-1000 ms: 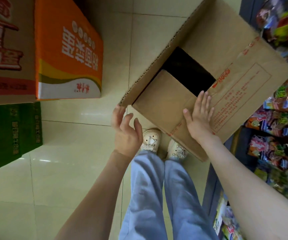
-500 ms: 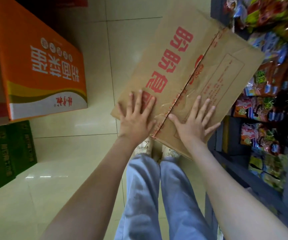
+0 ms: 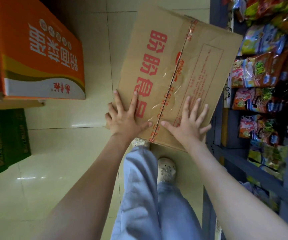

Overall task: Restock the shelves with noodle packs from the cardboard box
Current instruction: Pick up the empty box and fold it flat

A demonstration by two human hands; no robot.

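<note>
A brown cardboard box (image 3: 177,54) with large red characters stands on the tiled floor in front of my feet. Both of its top flaps lie closed, meeting along a seam with torn clear tape. My left hand (image 3: 124,118) presses flat on the left flap near its front edge, fingers spread. On the right flap my right hand (image 3: 190,122) lies flat too, fingers straight. The box's contents are hidden. Colourful noodle packs (image 3: 259,70) fill the blue shelves (image 3: 254,163) at the right.
An orange carton (image 3: 41,54) lies on the floor at the left, on top of a brown one. A dark green carton (image 3: 5,135) stands below it. Pale floor tiles (image 3: 67,170) stretch between the cartons and my legs.
A second ago the box was open with its flaps raised. Both hands pushed the flaps down and now press them flat. The view has shifted slightly closer to the box.
</note>
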